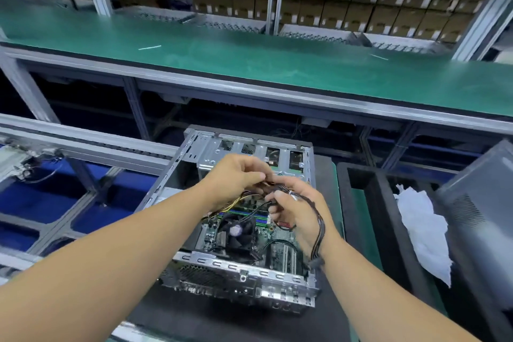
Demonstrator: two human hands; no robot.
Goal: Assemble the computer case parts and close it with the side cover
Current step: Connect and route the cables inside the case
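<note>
1. A person is standing over an open computer case (241,219), which is lying on its side on a dark mat (194,316) on the near bench, its open face turned up so the inside can be reached.
2. Both hands are meeting just above the middle of the case. The left hand (236,175) is pinching a bundle of dark cables (319,228) between curled fingers and thumb.
3. The right hand (294,205) is gripping the same bundle, fingers curled around it; the cables are looping over the back of this hand and trailing down past the wrist.
4. The hands are probably holding the bundle up to sort or route it clear of the board before plugging it in.
5. Inside the case, a motherboard (280,247) with a round cooler fan (236,230) is showing, with yellow and black wires running across it. A metal drive cage (249,155) is sitting at the far end.
6. The side cover is not on the case; a grey panel (480,203) is leaning at the right edge, possibly that cover, though I cannot tell.
7. To the right, a black foam tray (361,203) is holding a crumpled white sheet (422,233).
8. Beyond, a long green conveyor bench (249,58) is running across the room, with metal racks and stacked brown cartons (374,5) behind it.
</note>
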